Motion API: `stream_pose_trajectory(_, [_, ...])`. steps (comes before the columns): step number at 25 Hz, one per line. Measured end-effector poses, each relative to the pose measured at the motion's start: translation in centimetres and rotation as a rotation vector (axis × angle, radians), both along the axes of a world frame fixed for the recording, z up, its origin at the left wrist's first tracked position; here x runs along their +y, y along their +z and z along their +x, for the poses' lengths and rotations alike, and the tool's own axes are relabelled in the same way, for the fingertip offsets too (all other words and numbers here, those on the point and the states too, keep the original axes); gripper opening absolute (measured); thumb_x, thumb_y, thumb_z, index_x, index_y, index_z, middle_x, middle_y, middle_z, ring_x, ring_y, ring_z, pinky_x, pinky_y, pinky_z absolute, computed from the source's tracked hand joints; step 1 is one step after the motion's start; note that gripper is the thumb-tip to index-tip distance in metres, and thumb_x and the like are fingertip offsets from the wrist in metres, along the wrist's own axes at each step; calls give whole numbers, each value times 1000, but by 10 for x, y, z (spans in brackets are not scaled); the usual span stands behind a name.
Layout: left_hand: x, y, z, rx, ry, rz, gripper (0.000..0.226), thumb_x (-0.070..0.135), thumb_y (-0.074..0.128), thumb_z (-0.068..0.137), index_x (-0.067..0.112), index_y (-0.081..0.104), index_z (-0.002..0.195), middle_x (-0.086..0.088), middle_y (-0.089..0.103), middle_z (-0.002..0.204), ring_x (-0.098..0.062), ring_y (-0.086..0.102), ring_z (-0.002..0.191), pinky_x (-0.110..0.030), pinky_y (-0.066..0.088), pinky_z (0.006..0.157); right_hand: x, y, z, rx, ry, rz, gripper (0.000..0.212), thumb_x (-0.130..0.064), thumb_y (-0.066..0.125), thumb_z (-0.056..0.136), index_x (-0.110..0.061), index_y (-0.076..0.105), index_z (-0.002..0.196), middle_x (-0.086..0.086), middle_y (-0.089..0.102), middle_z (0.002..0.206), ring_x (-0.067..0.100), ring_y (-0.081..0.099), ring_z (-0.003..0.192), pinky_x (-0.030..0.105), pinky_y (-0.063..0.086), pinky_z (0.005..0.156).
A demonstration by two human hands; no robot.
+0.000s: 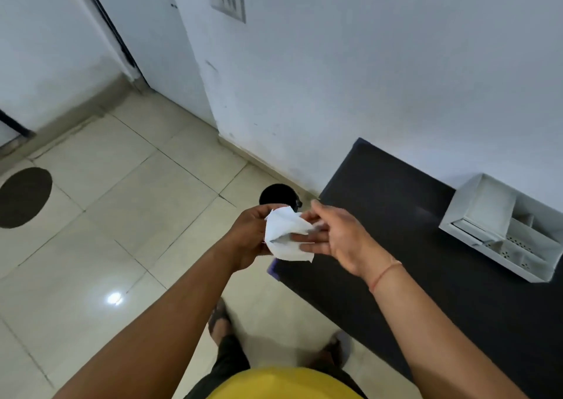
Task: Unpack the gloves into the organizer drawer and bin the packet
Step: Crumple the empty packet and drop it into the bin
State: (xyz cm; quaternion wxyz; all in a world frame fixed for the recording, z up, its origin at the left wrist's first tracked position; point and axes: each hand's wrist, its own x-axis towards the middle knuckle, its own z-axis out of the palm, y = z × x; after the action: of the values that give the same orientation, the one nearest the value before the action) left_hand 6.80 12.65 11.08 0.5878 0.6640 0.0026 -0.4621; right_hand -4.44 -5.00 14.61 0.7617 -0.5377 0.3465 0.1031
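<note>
Packet: we hold the crumpled white packet between both hands, in the air over the tiled floor, just off the corner of the black table.
Left hand: our left hand wraps the packet's left side; thumb on top, other fingers hidden behind the paper, can't tell how they lie.
Right hand: our right hand is palm up, fingers straight & slightly apart, tips touching the packet's right edge; thumb raised clear of it. Red thread on the wrist.
Bin: black round bin on the floor by the wall, just beyond the hands, partly hidden by them.
Organizer drawer: white organizer drawer sits on the table near the wall, well apart from the packet; contents too small to tell.
</note>
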Motion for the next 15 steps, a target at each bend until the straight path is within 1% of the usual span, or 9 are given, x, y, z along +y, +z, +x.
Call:
stream_pose_trajectory(1, [16, 8, 22, 45, 44, -22, 22, 20, 61, 103, 17, 77, 119, -13, 79, 113, -31, 75, 94, -37, 63, 67, 13, 13, 14, 0, -55, -150, 40, -38, 53, 109, -4, 73, 110, 19, 77, 118, 33, 80, 100, 48, 67, 86])
stream_pose_trajectory(3, [47, 21, 56, 155, 84, -143, 21, 23, 63, 101, 12, 74, 115, -10, 75, 108, -23, 73, 88, -31, 61, 66, 32, 27, 32, -12, -153, -349, 26, -29, 57, 108, -9, 75, 106, 12, 79, 113, 27, 80, 95, 38, 67, 77])
stream_pose_trajectory(5, [80, 34, 92, 207, 123, -268, 22, 26, 64, 95, 13, 70, 113, -6, 73, 102, -19, 71, 86, -25, 60, 68, 58, 33, 53, -35, -89, -441, 13, -17, 68, 101, -18, 76, 111, 3, 78, 116, 21, 78, 101, 34, 66, 76])
stream_pose_trajectory(7, [98, 43, 118, 220, 129, -300, 25, 28, 65, 90, 13, 67, 110, -4, 71, 94, -16, 71, 79, -22, 59, 63, 87, 33, 75, -85, 37, -386, 36, -12, 79, 91, -27, 72, 123, -6, 77, 119, 18, 76, 107, 34, 67, 79])
stream_pose_trajectory(8, [99, 45, 128, 205, 100, -276, 24, 29, 65, 91, 14, 67, 109, -3, 70, 91, -15, 69, 73, -21, 57, 59, 100, 33, 85, -119, 66, -329, 45, -13, 83, 88, -31, 69, 128, -9, 78, 118, 17, 76, 106, 35, 67, 79])
stream_pose_trajectory(10, [92, 45, 141, 144, 29, -149, 19, 30, 65, 97, 16, 70, 108, -4, 70, 86, -16, 66, 65, -24, 52, 52, 116, 32, 103, -170, 55, -266, 48, -14, 83, 88, -36, 68, 128, -11, 78, 112, 18, 77, 102, 39, 67, 81])
stream_pose_trajectory(12, [80, 36, 154, 20, -46, -17, 20, 31, 65, 98, 24, 77, 113, -6, 74, 86, -21, 62, 63, -26, 46, 50, 118, 23, 121, -159, -43, -279, 37, -17, 79, 92, -35, 72, 123, -6, 80, 108, 24, 79, 98, 43, 65, 81])
stream_pose_trajectory(13, [72, 30, 160, -51, -93, 1, 23, 27, 65, 98, 30, 76, 118, -6, 75, 88, -21, 59, 61, -26, 43, 48, 114, 18, 129, -127, -97, -299, 30, -19, 78, 94, -35, 74, 119, -3, 81, 107, 28, 79, 97, 44, 65, 81])
stream_pose_trajectory(15, [46, 16, 177, -188, -209, 15, 34, 16, 63, 101, 33, 71, 129, -8, 76, 97, -18, 58, 55, -27, 41, 45, 99, 4, 144, -39, -207, -344, 20, -21, 76, 95, -36, 78, 108, -4, 83, 99, 24, 81, 92, 43, 65, 78])
